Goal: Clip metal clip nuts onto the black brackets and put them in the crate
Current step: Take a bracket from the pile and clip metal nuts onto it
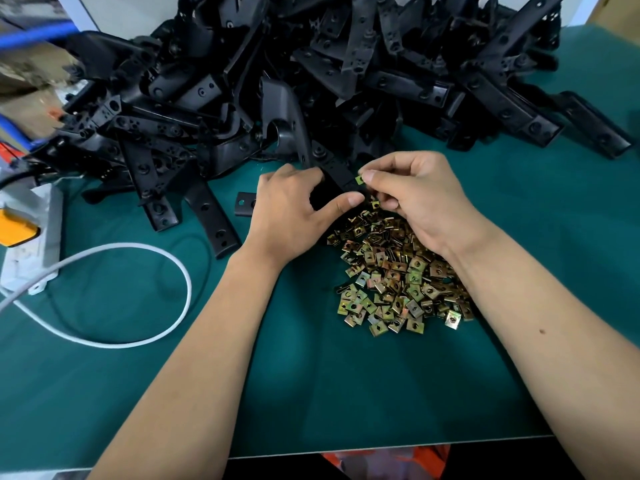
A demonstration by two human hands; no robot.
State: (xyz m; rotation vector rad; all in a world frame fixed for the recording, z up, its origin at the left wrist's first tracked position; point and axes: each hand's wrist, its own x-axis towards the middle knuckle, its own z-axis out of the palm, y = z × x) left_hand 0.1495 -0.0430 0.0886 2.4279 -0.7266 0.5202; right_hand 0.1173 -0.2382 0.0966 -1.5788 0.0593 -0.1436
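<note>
My left hand [291, 209] grips the flat end of a long black bracket [287, 109] that rises toward the pile behind it. My right hand [412, 199] pinches a yellowish metal clip nut [359, 179] against the bracket's edge, with a second clip nut [375, 204] showing under its fingers. A heap of loose clip nuts [398, 275] lies on the green mat just below both hands. A big pile of black brackets [346, 64] fills the back of the table. No crate is in view.
A green mat [311, 393] covers the table, whose front edge runs near the bottom. A white cable [145, 296] loops at the left, beside a white power strip [31, 244] with an orange part. Single brackets [211, 220] lie left of my hands.
</note>
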